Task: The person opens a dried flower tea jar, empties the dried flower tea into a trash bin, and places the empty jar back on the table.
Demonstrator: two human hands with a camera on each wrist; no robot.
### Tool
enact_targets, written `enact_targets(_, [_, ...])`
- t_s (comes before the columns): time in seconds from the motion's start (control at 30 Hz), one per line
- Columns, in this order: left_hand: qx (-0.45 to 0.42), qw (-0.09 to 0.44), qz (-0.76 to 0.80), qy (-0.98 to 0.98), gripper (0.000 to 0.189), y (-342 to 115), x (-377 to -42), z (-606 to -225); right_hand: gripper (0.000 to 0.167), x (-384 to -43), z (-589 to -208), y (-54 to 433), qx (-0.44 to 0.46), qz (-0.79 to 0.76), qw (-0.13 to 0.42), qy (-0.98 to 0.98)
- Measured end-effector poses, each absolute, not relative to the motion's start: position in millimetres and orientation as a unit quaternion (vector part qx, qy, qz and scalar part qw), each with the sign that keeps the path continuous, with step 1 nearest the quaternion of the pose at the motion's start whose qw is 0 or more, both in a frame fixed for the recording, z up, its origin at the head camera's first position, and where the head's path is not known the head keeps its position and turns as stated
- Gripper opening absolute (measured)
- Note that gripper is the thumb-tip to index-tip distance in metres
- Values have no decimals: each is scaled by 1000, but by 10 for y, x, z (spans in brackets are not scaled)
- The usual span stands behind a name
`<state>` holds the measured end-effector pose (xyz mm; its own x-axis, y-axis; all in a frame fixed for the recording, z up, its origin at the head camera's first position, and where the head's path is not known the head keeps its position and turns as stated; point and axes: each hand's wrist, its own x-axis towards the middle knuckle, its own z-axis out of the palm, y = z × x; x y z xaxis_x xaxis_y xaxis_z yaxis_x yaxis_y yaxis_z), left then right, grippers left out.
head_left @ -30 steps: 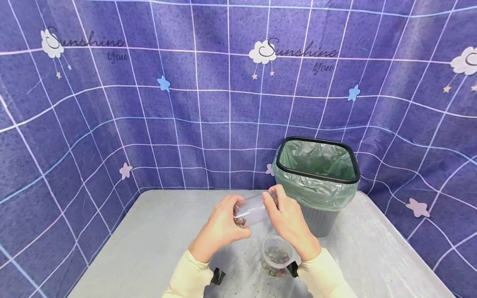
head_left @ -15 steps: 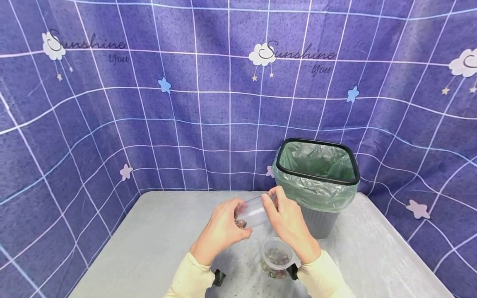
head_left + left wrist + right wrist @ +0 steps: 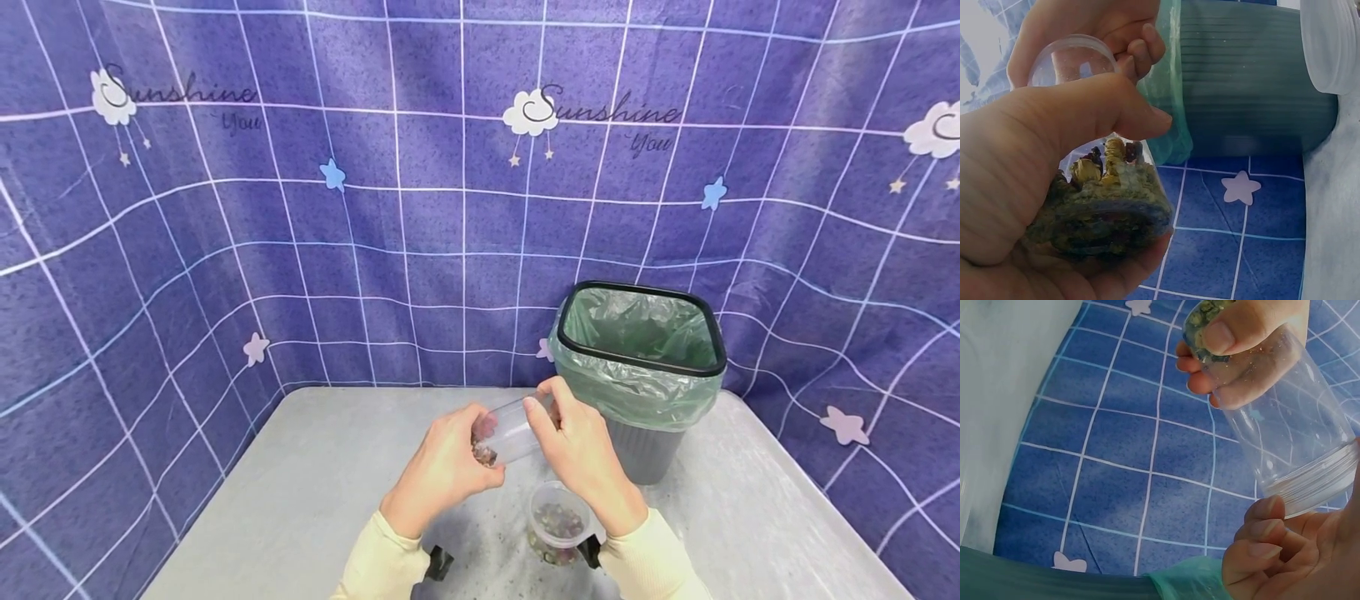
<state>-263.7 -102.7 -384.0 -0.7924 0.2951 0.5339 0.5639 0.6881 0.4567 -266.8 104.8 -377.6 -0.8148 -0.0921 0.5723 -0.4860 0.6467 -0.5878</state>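
A clear plastic jar (image 3: 513, 429) is held tilted in the air between both hands. My left hand (image 3: 442, 467) grips its bottom end, where dried yellowish and dark plant pieces (image 3: 1113, 165) have gathered. At the ridged mouth end (image 3: 1316, 478), my right hand (image 3: 581, 442) holds the rim between thumb and curled fingers. Whether a lid sits on that end I cannot tell. Below the hands, a second clear plastic tub (image 3: 543, 493) stands upright on the table, with similar dried pieces inside; the right wrist partly covers its side.
Behind and right of my right hand stands a grey bin (image 3: 648, 454) with a green liner bag (image 3: 637, 396) and a black rim ring. The grey table (image 3: 315, 483) carries small crumbs near the tub. A purple grid-patterned curtain (image 3: 420, 208) surrounds the table.
Both hands keep their hold on the jar, which has barely moved. The whole head view has shifted down slightly.
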Motion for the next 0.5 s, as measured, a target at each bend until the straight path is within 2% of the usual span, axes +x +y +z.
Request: enact_targets(0.5, [-231, 165, -327, -901, 45, -1075, -2645, -3820, 24, -2687, -3798, 1044, 186, 389, 266, -862])
